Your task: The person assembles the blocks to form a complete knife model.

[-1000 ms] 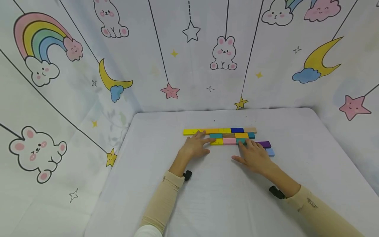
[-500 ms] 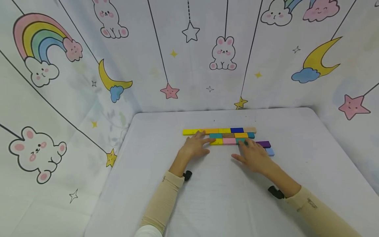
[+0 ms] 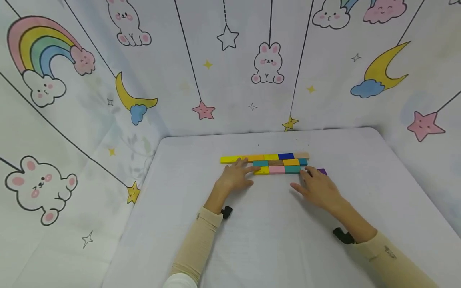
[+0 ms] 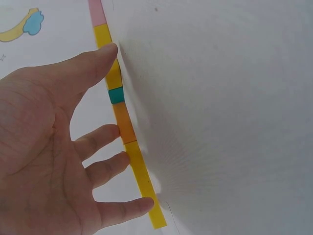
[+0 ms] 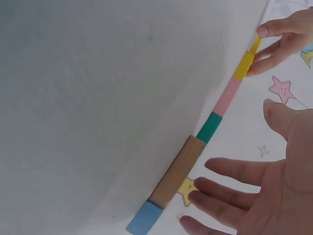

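Observation:
Coloured flat blocks lie in three touching rows on the white table [image 3: 273,224]. A long yellow block [image 3: 230,159] starts the back row, a yellow block [image 3: 262,171] the front row, followed by pink [image 3: 277,169] and teal [image 3: 292,169]. My left hand [image 3: 242,170] lies flat, its straight fingers touching the rows' left ends; in the left wrist view my left hand [image 4: 73,147] meets the block edges [image 4: 124,125]. My right hand [image 3: 310,176] rests flat right of the teal block, over a purple block [image 3: 322,171]. A light blue block [image 5: 144,218] shows in the right wrist view beside my right hand [image 5: 259,181].
Fabric walls printed with rabbits, stars and moons close the table in at the back and on both sides. The table's left edge [image 3: 144,188] drops to the cloth. Bare tabletop lies in front of the hands and behind the block rows.
My right hand has slid right and a little back, uncovering the front teal block and covering the light blue block and much of the purple one. The left hand has stayed put.

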